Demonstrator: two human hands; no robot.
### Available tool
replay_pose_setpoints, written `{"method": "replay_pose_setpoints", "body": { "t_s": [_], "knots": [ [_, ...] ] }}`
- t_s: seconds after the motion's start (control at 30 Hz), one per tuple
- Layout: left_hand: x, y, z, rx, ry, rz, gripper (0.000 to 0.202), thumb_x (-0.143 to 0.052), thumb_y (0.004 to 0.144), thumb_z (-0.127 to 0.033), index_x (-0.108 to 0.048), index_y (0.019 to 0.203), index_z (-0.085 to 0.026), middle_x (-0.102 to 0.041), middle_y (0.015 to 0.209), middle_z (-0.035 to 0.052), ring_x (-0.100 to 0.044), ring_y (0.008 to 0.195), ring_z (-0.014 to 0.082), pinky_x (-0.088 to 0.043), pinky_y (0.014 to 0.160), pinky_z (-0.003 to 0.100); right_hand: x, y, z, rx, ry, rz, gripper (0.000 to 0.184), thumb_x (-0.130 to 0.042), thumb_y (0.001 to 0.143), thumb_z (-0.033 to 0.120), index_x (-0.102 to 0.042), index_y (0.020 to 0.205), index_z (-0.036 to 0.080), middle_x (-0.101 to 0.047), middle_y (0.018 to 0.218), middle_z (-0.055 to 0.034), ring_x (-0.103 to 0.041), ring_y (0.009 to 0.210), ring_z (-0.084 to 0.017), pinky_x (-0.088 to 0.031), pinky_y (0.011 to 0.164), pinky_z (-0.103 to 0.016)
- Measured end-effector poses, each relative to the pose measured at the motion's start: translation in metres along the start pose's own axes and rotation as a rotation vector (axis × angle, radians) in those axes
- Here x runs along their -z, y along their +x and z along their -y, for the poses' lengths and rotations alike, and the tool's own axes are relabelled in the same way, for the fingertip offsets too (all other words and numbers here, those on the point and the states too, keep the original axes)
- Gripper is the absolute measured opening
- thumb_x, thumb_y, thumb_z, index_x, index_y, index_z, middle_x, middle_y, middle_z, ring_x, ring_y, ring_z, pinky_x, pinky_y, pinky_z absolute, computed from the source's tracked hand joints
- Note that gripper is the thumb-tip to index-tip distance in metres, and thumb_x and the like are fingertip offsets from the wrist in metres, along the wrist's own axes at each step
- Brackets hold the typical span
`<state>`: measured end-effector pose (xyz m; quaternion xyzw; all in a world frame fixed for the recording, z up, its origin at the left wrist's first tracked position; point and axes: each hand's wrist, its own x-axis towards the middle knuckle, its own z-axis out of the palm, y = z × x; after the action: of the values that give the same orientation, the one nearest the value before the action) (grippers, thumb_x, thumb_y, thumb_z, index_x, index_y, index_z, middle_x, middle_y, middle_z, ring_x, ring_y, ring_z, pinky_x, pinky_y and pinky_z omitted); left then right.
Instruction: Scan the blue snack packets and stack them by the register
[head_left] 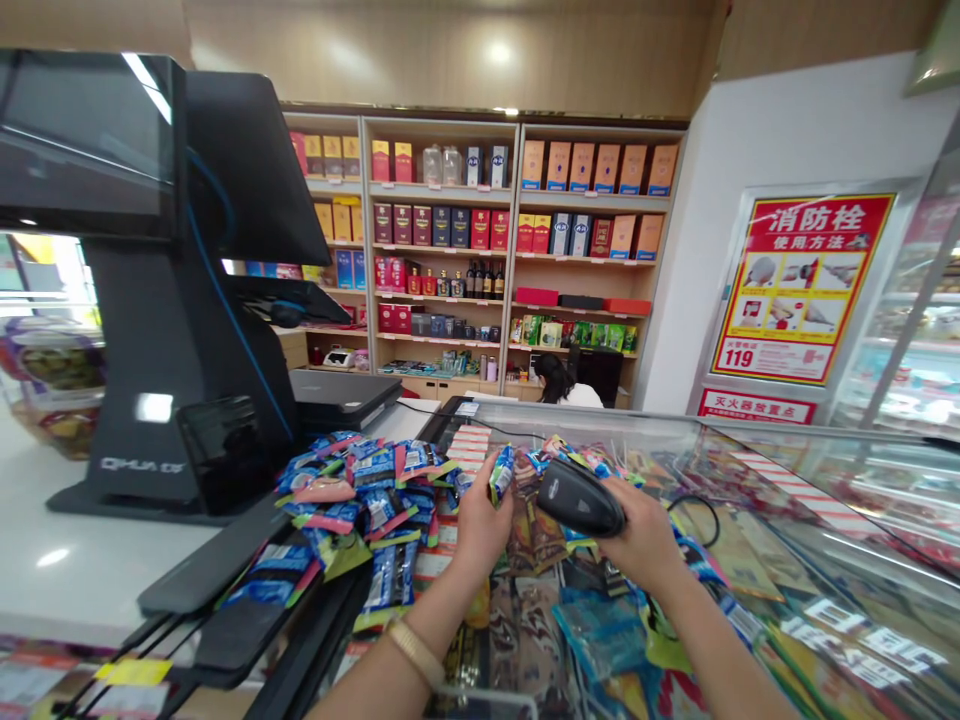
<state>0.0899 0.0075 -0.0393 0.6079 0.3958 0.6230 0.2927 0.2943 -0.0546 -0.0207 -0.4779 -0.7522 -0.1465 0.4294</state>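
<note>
In the middle of the head view, my left hand [480, 520] is closed on a small blue snack packet [502, 473], held upright between thumb and fingers. My right hand [637, 530] grips a black barcode scanner [579, 497], its head turned left toward that packet; a short gap separates the two. A heap of similar blue, pink and green packets [375, 480] lies to the left of my left hand. More such packets [705, 560] lie on the glass under and beyond my right forearm. A bracelet [415, 652] is on my left wrist.
A black point-of-sale terminal [187, 340] stands on the white counter [82, 550] at left. Below my hands is a glass-topped freezer [787, 520] with bagged goods inside. Behind are shelves of boxes and bottles [442, 225], a person [566, 385] low down, and a red fire-hydrant sign [810, 285].
</note>
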Motion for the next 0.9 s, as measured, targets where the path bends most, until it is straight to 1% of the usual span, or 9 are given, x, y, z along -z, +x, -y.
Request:
{"method": "replay_pose_setpoints", "body": {
  "t_s": [0.23, 0.47, 0.57, 0.63, 0.73, 0.8, 0.9],
  "knots": [
    [0.001, -0.001, -0.004, 0.054, -0.083, -0.02, 0.046, -0.063, 0.066, -0.008, -0.067, 0.109, -0.022, -0.069, 0.112, 0.0061, -0.058, 0.116, 0.0245, -0.039, 0.105, 0.037, 0.0, 0.0, 0.002, -0.011, 0.002, 0.015, 0.013, -0.052, 0.066, 0.018, -0.058, 0.077, 0.021, -0.062, 0.075, -0.0037, -0.058, 0.07, -0.018, -0.044, 0.063, -0.026],
    [0.003, 0.0, -0.003, 0.01, 0.001, 0.01, 0.042, -0.06, 0.07, -0.009, -0.066, 0.109, -0.021, -0.068, 0.116, 0.0077, -0.059, 0.115, 0.0244, -0.041, 0.103, 0.036, -0.001, -0.001, 0.001, 0.006, 0.008, 0.027, 0.01, -0.054, 0.071, 0.022, -0.059, 0.079, 0.021, -0.063, 0.077, -0.0044, -0.06, 0.073, -0.019, -0.045, 0.063, -0.026],
    [0.001, 0.001, 0.0, 0.008, -0.027, -0.002, 0.04, -0.062, 0.07, -0.01, -0.065, 0.109, -0.02, -0.068, 0.115, 0.0082, -0.059, 0.115, 0.0242, -0.041, 0.104, 0.038, -0.001, -0.001, 0.0, 0.011, 0.001, 0.009, 0.013, -0.053, 0.07, 0.021, -0.06, 0.08, 0.02, -0.063, 0.077, -0.0044, -0.06, 0.073, -0.019, -0.046, 0.063, -0.027],
    [-0.001, 0.002, 0.001, 0.067, -0.122, -0.014, 0.034, -0.066, 0.07, -0.013, -0.065, 0.105, -0.017, -0.07, 0.11, 0.0097, -0.062, 0.11, 0.0251, -0.043, 0.102, 0.04, 0.0, -0.001, -0.002, 0.017, -0.006, -0.011, 0.015, -0.052, 0.069, 0.02, -0.061, 0.081, 0.02, -0.064, 0.076, -0.0043, -0.06, 0.071, -0.018, -0.047, 0.063, -0.027],
    [0.0, 0.009, -0.006, 0.244, -0.408, -0.039, 0.026, -0.069, 0.075, -0.023, -0.062, 0.098, -0.014, -0.072, 0.1, 0.0111, -0.069, 0.096, 0.0251, -0.052, 0.09, 0.041, 0.001, -0.003, -0.007, 0.01, -0.023, -0.044, 0.018, -0.052, 0.071, 0.022, -0.063, 0.085, 0.021, -0.065, 0.077, -0.0045, -0.062, 0.071, -0.019, -0.048, 0.064, -0.028],
    [0.008, 0.017, -0.015, 0.307, -0.6, -0.122, 0.023, -0.065, 0.081, -0.028, -0.058, 0.099, -0.014, -0.072, 0.098, 0.011, -0.071, 0.09, 0.0231, -0.056, 0.084, 0.038, 0.001, -0.004, -0.012, 0.008, -0.046, -0.079, 0.018, -0.053, 0.073, 0.024, -0.064, 0.087, 0.021, -0.067, 0.08, -0.0054, -0.064, 0.074, -0.02, -0.05, 0.065, -0.029],
    [0.027, 0.031, -0.028, 0.328, -0.779, -0.308, 0.015, -0.056, 0.089, -0.026, -0.056, 0.099, -0.015, -0.071, 0.104, 0.0121, -0.071, 0.092, 0.0205, -0.056, 0.085, 0.034, 0.0, -0.006, -0.022, 0.022, -0.097, -0.137, 0.019, -0.055, 0.072, 0.028, -0.065, 0.087, 0.022, -0.069, 0.085, -0.0064, -0.066, 0.078, -0.022, -0.052, 0.072, -0.032]
  ]
}}
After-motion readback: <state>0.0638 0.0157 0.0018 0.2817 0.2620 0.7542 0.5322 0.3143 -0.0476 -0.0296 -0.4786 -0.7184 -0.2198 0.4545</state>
